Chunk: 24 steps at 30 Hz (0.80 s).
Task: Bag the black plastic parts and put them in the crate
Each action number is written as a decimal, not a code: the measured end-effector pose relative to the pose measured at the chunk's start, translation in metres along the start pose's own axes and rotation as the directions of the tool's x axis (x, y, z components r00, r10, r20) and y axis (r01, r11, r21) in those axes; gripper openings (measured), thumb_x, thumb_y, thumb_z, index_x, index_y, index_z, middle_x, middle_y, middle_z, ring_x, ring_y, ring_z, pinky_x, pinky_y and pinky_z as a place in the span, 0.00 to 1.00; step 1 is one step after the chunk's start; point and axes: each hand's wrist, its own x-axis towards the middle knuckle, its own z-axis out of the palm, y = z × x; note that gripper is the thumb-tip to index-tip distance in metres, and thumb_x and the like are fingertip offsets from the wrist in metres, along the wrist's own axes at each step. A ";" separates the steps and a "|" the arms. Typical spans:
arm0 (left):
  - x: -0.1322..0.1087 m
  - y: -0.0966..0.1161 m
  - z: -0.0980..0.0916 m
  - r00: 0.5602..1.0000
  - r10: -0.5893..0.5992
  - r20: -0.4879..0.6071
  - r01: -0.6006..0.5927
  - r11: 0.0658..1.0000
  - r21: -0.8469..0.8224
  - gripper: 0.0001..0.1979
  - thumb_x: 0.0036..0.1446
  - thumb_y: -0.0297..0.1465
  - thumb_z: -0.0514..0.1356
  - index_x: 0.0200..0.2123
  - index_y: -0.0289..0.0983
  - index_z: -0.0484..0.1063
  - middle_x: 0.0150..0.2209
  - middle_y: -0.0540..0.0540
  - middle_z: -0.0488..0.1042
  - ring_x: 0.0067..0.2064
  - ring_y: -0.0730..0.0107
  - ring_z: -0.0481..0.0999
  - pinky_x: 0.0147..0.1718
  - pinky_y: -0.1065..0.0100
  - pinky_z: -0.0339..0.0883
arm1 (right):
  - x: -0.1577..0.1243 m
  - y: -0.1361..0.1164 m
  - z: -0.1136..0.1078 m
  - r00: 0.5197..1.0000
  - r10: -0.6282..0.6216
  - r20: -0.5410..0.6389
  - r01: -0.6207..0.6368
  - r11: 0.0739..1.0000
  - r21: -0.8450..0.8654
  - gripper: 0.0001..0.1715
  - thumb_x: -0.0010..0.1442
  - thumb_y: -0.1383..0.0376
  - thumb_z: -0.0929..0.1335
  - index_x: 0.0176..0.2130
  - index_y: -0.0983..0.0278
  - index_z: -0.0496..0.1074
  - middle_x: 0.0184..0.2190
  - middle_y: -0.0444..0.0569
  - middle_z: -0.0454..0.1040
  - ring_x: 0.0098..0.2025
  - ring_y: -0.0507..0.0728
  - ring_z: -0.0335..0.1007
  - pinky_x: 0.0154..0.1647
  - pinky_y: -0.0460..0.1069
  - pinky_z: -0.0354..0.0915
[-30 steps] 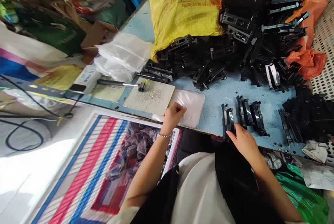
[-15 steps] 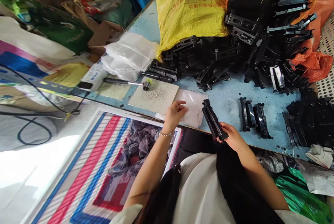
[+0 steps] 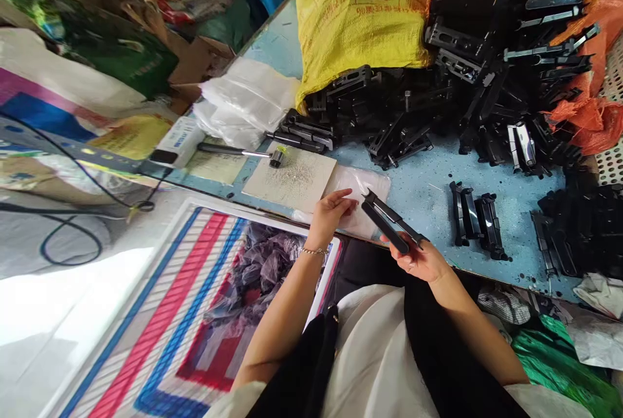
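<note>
My right hand (image 3: 419, 261) grips a long black two-armed part (image 3: 389, 220) by its near end, tilted above the bench's front edge. Its two arms stand slightly apart, and its exact kind is unclear. My left hand (image 3: 333, 211) is open, with fingers reaching toward the part's far end and apart from it. Just behind the left hand lie flat clear plastic bags (image 3: 372, 183). Several similar black parts (image 3: 472, 213) lie side by side to the right on the blue bench (image 3: 418, 178).
A hammer (image 3: 246, 152) rests across a speckled board (image 3: 292, 181). Behind are stacked white plastic bags (image 3: 248, 97), a yellow woven sack (image 3: 360, 15) and a heap of black parts (image 3: 487, 93). A striped woven bag (image 3: 180, 314) holding dark plastic bags stands below, left.
The black part has turned in my right hand, its far end swinging left and its arms now showing apart. My left hand has moved slightly right, fingers more extended.
</note>
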 end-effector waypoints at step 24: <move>-0.015 0.006 -0.027 0.867 0.448 0.217 -0.458 0.547 0.700 0.28 0.57 0.22 0.54 0.62 0.36 0.66 0.62 0.35 0.67 0.34 0.75 0.77 0.37 0.68 0.76 | 0.026 0.019 0.011 0.967 0.177 0.185 -0.211 0.959 0.187 0.15 0.70 0.67 0.62 0.52 0.75 0.69 0.28 0.46 0.71 0.23 0.44 0.62 0.20 0.35 0.63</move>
